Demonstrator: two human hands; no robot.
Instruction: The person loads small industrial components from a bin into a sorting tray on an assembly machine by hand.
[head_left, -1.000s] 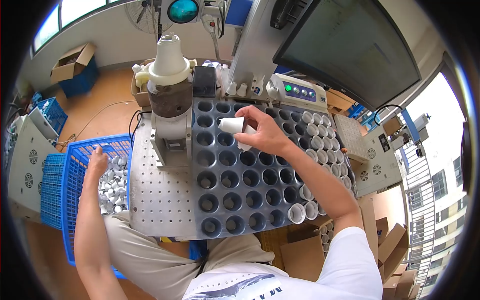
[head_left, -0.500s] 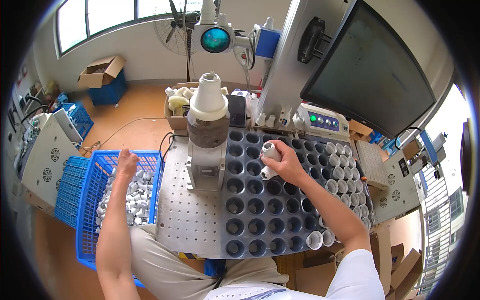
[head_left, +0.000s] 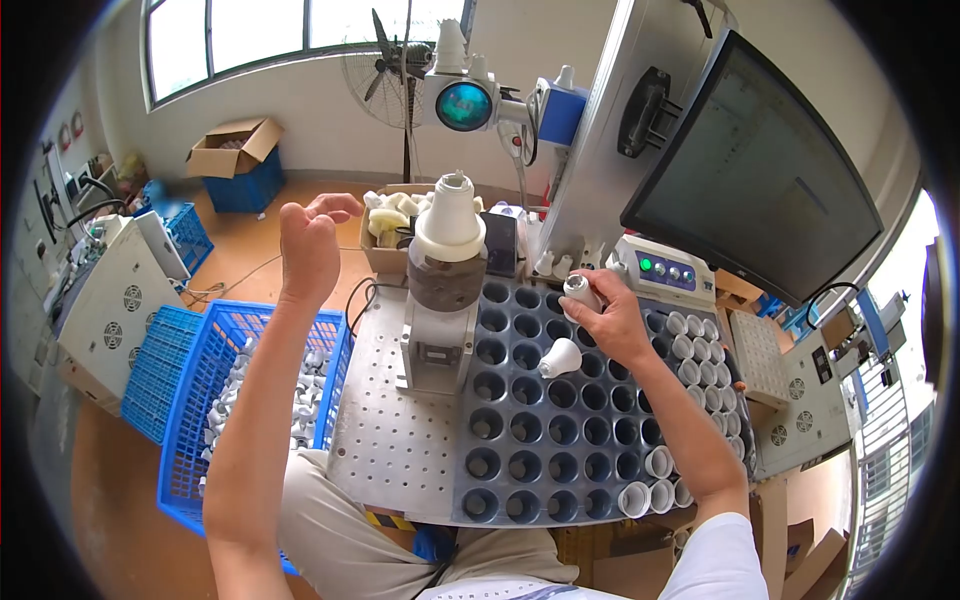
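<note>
My right hand (head_left: 612, 318) pinches a white plastic bulb housing (head_left: 579, 292) over the upper part of the black tray with round holes (head_left: 508, 405). Below that hand, a second bulb housing (head_left: 563, 357) lies tilted on its side across the holes. My left hand (head_left: 312, 245) is raised left of the round fixture, its index finger stretched toward it and the other fingers partly curled; nothing shows in it. On the dark fixture (head_left: 443, 280) stands a white cone-shaped housing (head_left: 447, 212), upright.
A blue basket (head_left: 178, 440) of small white parts stands at my left, beside the perforated metal plate (head_left: 390, 440). White cups (head_left: 690, 347) fill the tray's right-hand holes. A lens head (head_left: 464, 106) hangs above the fixture; a monitor (head_left: 755, 170) leans in at right.
My left hand has risen from over the basket toward the fixture. The lower of two housings at my right hand now lies loose on the tray. The view has shifted slightly.
</note>
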